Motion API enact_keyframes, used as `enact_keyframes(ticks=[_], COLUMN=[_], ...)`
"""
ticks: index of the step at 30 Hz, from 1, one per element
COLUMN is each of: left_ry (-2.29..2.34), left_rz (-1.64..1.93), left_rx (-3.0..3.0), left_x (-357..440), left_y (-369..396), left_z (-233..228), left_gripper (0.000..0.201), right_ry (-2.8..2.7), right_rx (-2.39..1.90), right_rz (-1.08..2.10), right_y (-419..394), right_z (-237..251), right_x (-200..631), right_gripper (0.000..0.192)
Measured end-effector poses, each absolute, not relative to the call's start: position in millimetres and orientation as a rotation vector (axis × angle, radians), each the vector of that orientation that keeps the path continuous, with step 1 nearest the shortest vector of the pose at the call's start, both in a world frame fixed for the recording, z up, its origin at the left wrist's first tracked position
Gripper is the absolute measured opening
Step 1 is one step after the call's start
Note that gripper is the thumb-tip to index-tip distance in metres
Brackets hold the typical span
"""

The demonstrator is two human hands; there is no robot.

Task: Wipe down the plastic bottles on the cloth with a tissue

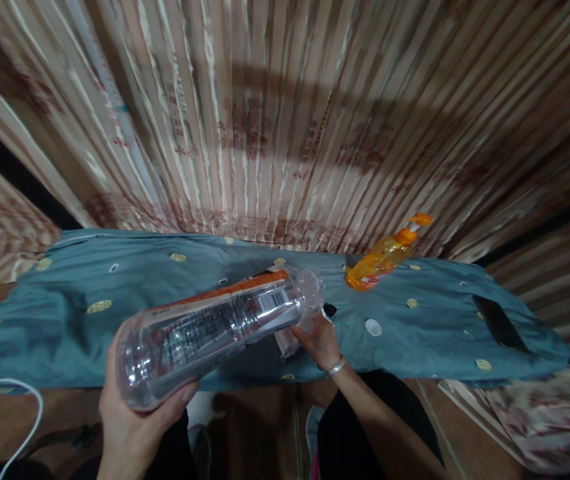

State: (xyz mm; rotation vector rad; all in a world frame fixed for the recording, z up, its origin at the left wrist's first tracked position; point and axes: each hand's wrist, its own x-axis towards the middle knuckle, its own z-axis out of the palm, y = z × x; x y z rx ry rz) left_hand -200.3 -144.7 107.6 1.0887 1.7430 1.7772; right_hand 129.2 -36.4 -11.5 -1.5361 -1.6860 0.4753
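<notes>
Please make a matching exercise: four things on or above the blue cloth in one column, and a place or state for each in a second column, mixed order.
Things:
1. clear bottle
2. orange pump bottle
3. white cap
4. dark phone

States:
A. lying flat near the cloth's right end
B. held tilted in the left hand
C. small, round, right of the right hand
D. at the cloth's far edge

Pairs: 1-B, 2-D, 3-C, 4-A

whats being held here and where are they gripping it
A clear plastic bottle, tipped on its side. The left hand grips its base; the right hand is at its neck end.
</notes>
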Motion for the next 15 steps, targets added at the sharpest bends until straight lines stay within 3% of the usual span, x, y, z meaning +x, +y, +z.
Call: enact_keyframes(ticks=[8, 15], left_ry=[1.767, 1.803], left_rz=[1.770, 1.752], left_rx=[1.059, 1.180], left_x=[-197.8, -199.6], left_y=[-148.0, -149.2], left_z=[109.6, 106.0], left_gripper=[0.125, 0.118], right_ry=[-1.668, -1.658], right_rx=[-1.532, -1.535], right_rz=[0.486, 0.501], right_y=[-36.5, -35.7], right_z=[-7.0, -5.4], right_x=[129.2, 128.3], right_gripper=[0.052, 0.061])
